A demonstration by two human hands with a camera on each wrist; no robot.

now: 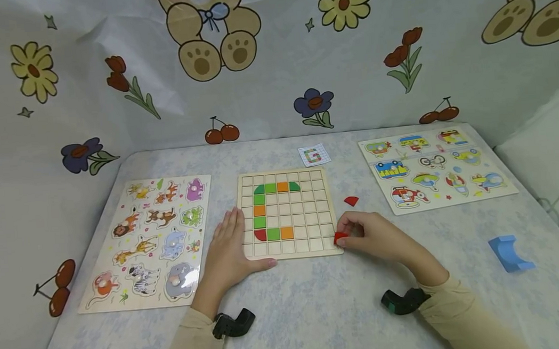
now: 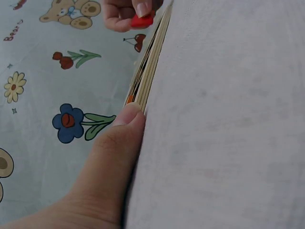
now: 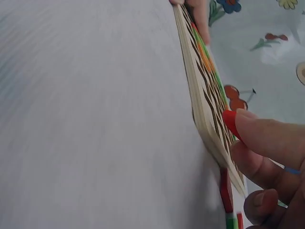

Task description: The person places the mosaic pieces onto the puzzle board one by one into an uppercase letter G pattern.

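The left hand (image 1: pixel 228 249) lies flat with straight fingers against the left edge of the square wooden grid board (image 1: pixel 287 214), thumb along its near edge, apparently to keep it from sliding. The right hand (image 1: pixel 374 235) pinches a small red wooden tile (image 1: pixel 340 238) between thumb and fingers at the board's lower right corner, just over the edge cells. On the board, green, orange and red tiles already form a C-like curve. A second red quarter-round tile (image 1: pixel 351 201) lies loose just right of the board, and a small pattern card (image 1: pixel 314 155) sits behind it.

The desk (image 1: pixel 316 311) wears a pale floral cloth. An animal peg puzzle (image 1: pixel 151 238) lies left, a vehicle peg puzzle (image 1: pixel 433 168) right, a blue curved block (image 1: pixel 509 254) nearer. A bear-and-flower curtain (image 1: pixel 272 63) hangs behind.
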